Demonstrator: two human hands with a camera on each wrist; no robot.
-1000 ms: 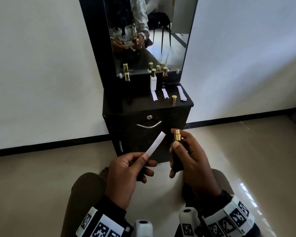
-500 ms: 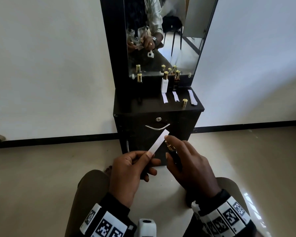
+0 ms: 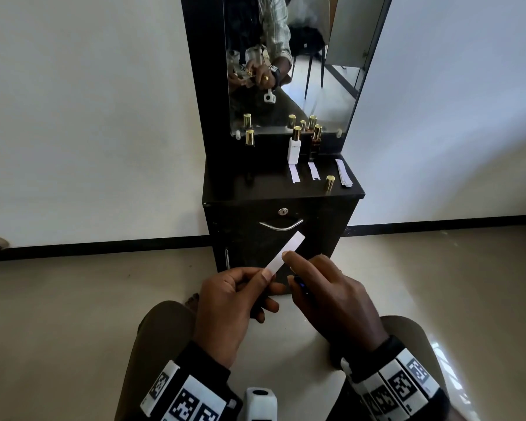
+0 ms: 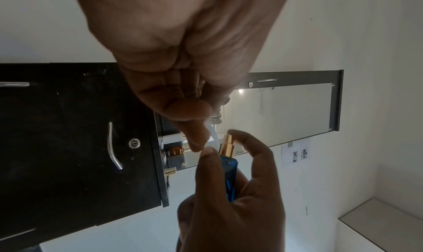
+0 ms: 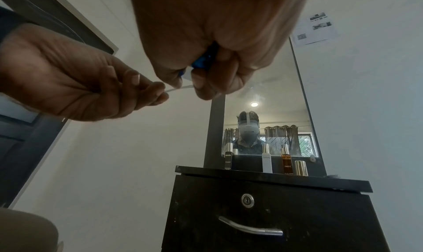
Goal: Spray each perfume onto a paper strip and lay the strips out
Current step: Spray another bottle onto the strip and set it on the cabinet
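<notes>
My left hand [image 3: 240, 296] pinches the lower end of a white paper strip [image 3: 286, 253], which slants up to the right in front of the cabinet. My right hand [image 3: 331, 294] grips a blue perfume bottle [image 4: 230, 178] with a gold sprayer [image 4: 226, 145], its forefinger resting on top. The nozzle sits right beside the strip. On the black cabinet top [image 3: 255, 189] stand a white bottle [image 3: 294, 147], an amber bottle [image 3: 315, 145] and a black bottle [image 3: 249, 153]. Two strips [image 3: 294, 174] [image 3: 313, 171] lie in front of the white and amber bottles.
A loose gold cap [image 3: 329, 182] stands near the cabinet's front right. A small stack of spare strips [image 3: 343, 173] lies at the right edge. A mirror [image 3: 292, 62] rises behind the bottles. My knees frame the tiled floor [image 3: 73, 299] below the hands.
The right hand tipped the bottle from upright towards the strip, so the gold sprayer is now hidden under the forefinger in the head view. The camera has shifted left a little.
</notes>
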